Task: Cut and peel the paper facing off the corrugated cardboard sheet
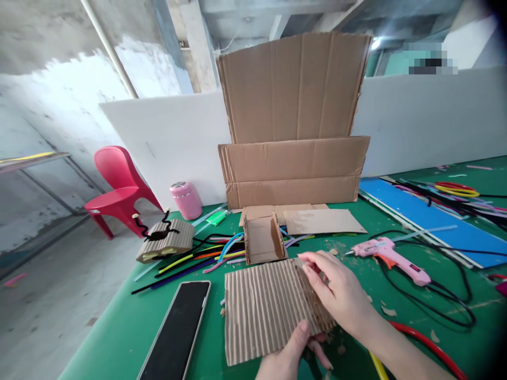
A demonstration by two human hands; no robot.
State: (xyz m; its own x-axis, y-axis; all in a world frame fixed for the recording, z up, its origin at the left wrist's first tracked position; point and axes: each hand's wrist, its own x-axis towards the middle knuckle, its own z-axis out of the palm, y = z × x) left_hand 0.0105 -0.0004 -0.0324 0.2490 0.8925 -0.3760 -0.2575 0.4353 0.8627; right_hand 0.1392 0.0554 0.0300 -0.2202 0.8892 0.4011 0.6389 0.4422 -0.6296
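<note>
Your left hand (287, 356) pinches the corrugated sheet (261, 311) at the worktop's (130, 322) near edge. Your right hand (340, 295) clamps its fingers on its right side.

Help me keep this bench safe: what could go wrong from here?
The glue gun lies near the right hand, its black cord looping alongside; a snag might drag it.
The phone lies beside the corrugated sheet near the table edge; the sheet, gripped by the left hand too, could nudge it off.

I see a brown corrugated sheet (261, 311), ribs up, lying nearly flat at six o'clock, its three-o'clock edge ragged and bent.
</note>
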